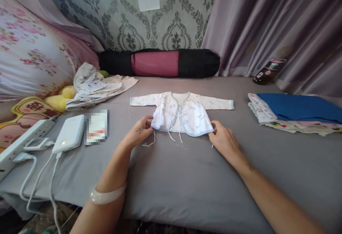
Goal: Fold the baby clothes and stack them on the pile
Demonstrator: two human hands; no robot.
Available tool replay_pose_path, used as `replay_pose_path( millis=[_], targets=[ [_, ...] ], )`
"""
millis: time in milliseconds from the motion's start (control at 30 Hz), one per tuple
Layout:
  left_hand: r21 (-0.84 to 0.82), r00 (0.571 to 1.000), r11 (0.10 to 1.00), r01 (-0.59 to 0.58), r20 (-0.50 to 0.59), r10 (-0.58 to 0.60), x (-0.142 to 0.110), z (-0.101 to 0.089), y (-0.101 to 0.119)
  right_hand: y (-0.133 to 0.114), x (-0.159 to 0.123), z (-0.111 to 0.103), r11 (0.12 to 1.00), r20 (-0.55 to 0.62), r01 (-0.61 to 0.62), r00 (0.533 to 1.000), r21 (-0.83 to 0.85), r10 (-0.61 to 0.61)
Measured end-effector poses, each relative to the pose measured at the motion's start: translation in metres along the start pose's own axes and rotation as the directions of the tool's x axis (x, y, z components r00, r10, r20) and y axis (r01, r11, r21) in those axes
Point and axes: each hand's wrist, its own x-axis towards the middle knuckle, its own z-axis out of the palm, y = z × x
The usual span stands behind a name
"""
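A small white baby shirt (191,114) with pale blue trim and tie strings lies spread on the grey sheet (173,177), both sleeves stretched out sideways. Its front ties are knotted, and loose string ends hang past the hem. At the lower left corner of the hem, my left hand (141,130) pinches the fabric between thumb and fingers. My right hand (223,139) grips the opposite lower corner in the same way. The fingertips of both hands are partly hidden by the cloth.
Folded clothes topped by a blue cloth (301,106) lie right, near a dark bottle (269,71). Crumpled garments (93,88), a white power bank (68,134) with cables, and a power strip (29,139) occupy the left. A black-and-red roll (155,63) lies against the wall.
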Motion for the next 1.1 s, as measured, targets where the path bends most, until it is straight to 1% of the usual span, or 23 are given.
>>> replay_pose_path(
  millis=[67, 133, 233, 333, 400, 500, 567, 667, 700, 733, 800, 833, 867, 900, 967, 1000, 1033, 1100],
  targets=[
    [-0.006, 1.0, 1.0, 0.003, -0.02, -0.003, 0.001, 0.003, -0.001, -0.002, -0.001, 0.0, 1.0, 0.005, 0.0, 1.0, -0.023, 0.0],
    [0.03, 0.998, 1.0, -0.001, -0.067, 0.003, 0.003, 0.006, -0.003, -0.002, -0.002, 0.001, 0.999, 0.014, 0.005, 1.0, -0.033, -0.004],
    [0.201, 0.988, 0.98, -0.011, -0.149, 0.042, 0.006, 0.006, -0.007, -0.001, 0.0, 0.001, 0.999, 0.03, 0.021, 0.999, -0.034, -0.02],
    [0.383, 0.978, 0.924, -0.003, -0.193, 0.083, 0.006, 0.004, -0.01, 0.001, 0.001, 0.0, 0.999, 0.031, 0.023, 0.999, -0.029, -0.022],
    [0.453, 0.979, 0.892, 0.0, -0.184, 0.094, 0.005, 0.004, -0.011, 0.001, 0.001, 0.0, 0.999, 0.034, 0.018, 0.999, -0.032, -0.016],
    [0.491, 0.986, 0.871, -0.003, -0.142, 0.083, 0.005, 0.002, -0.014, 0.005, 0.002, 0.0, 1.0, 0.036, 0.019, 0.999, -0.024, -0.018],
    [0.464, 0.994, 0.886, -0.003, -0.093, 0.052, 0.004, -0.004, -0.016, 0.013, 0.003, -0.002, 0.998, 0.056, 0.067, 0.996, 0.021, -0.068],
    [0.402, 1.0, 0.916, 0.004, -0.006, -0.002, 0.0, -0.021, -0.017, 0.03, 0.004, -0.01, 0.974, 0.149, 0.177, 0.969, 0.138, -0.198],
    [0.407, 1.0, 0.913, 0.007, -0.007, -0.005, -0.003, -0.028, -0.014, 0.034, 0.004, -0.015, 0.969, 0.157, 0.19, 0.964, 0.159, -0.215],
    [0.429, 1.0, 0.903, 0.006, -0.027, 0.006, -0.005, -0.032, -0.009, 0.035, 0.004, -0.02, 0.969, 0.137, 0.188, 0.968, 0.162, -0.211],
    [0.491, 0.991, 0.871, -0.017, -0.105, 0.078, -0.009, -0.035, 0.009, 0.027, 0.003, -0.031, 0.976, 0.03, 0.171, 0.984, 0.134, -0.176],
    [0.51, 0.982, 0.859, -0.048, -0.135, 0.134, -0.009, -0.032, 0.021, 0.018, 0.002, -0.036, 0.977, -0.028, 0.177, 0.984, 0.12, -0.175],
    [0.512, 0.972, 0.856, -0.079, -0.15, 0.18, -0.008, -0.026, 0.034, 0.005, 0.002, -0.039, 0.971, -0.052, 0.202, 0.979, 0.124, -0.197],
    [0.494, 0.97, 0.859, -0.134, -0.114, 0.216, -0.007, -0.016, 0.047, -0.009, 0.001, -0.04, 0.957, -0.045, 0.253, 0.967, 0.142, -0.25],
    [0.455, 0.973, 0.864, -0.215, 0.024, 0.23, -0.001, 0.009, 0.067, -0.04, 0.0, -0.036, 0.911, -0.001, 0.377, 0.924, 0.169, -0.383],
    [0.468, 0.973, 0.854, -0.226, 0.077, 0.216, 0.003, 0.022, 0.074, -0.053, -0.001, -0.031, 0.892, 0.035, 0.421, 0.901, 0.166, -0.432],
    [0.501, 0.975, 0.837, -0.221, 0.105, 0.195, 0.007, 0.034, 0.077, -0.064, -0.001, -0.026, 0.887, 0.065, 0.437, 0.891, 0.147, -0.45],
    [0.589, 0.978, 0.782, -0.205, 0.101, 0.18, 0.013, 0.054, 0.075, -0.078, -0.001, -0.014, 0.894, 0.096, 0.438, 0.89, 0.09, -0.446]
  ],
)
